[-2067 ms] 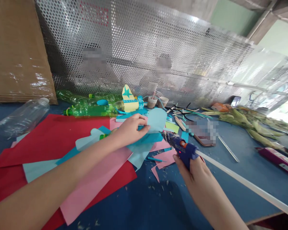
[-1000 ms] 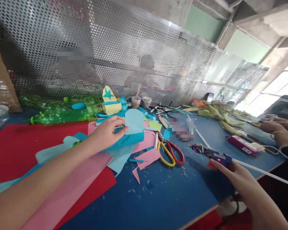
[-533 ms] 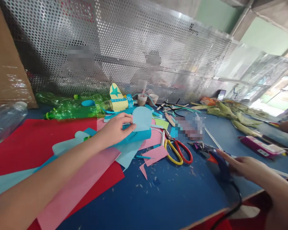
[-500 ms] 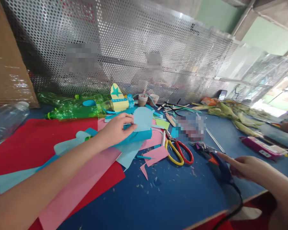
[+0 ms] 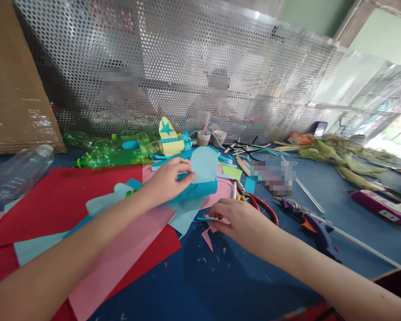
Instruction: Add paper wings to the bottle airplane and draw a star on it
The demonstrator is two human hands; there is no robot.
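My left hand [image 5: 169, 180] pinches a light blue paper piece with a rounded top [image 5: 204, 165] between thumb and fingers, holding it up above the paper pile. Just under it lies a darker blue rolled sheet [image 5: 200, 191]. Over the table to the right, my right hand [image 5: 235, 218] has its fingers bent, thumb apart from them, with nothing visibly gripped. Pink paper scraps [image 5: 207, 240] and a narrow blue strip [image 5: 203, 219] lie by its fingertips. It partly covers scissors with red and yellow handles [image 5: 269, 209]. A dark glue gun [image 5: 316, 227] rests farther right.
Red sheets [image 5: 96, 187] and a pink sheet [image 5: 120, 267] spread at left. Green plastic bottles [image 5: 110, 154], a clear bottle [image 5: 20, 174] and a decorated yellow bottle [image 5: 173, 145] lie behind. Dried husks [image 5: 324, 154] and a purple box [image 5: 381, 206] are at right. A perforated screen [image 5: 173, 67] stands at the back.
My right hand has left the glue gun, which now lies on the table, and has moved left to the pink scraps. My left hand still holds the light blue paper.
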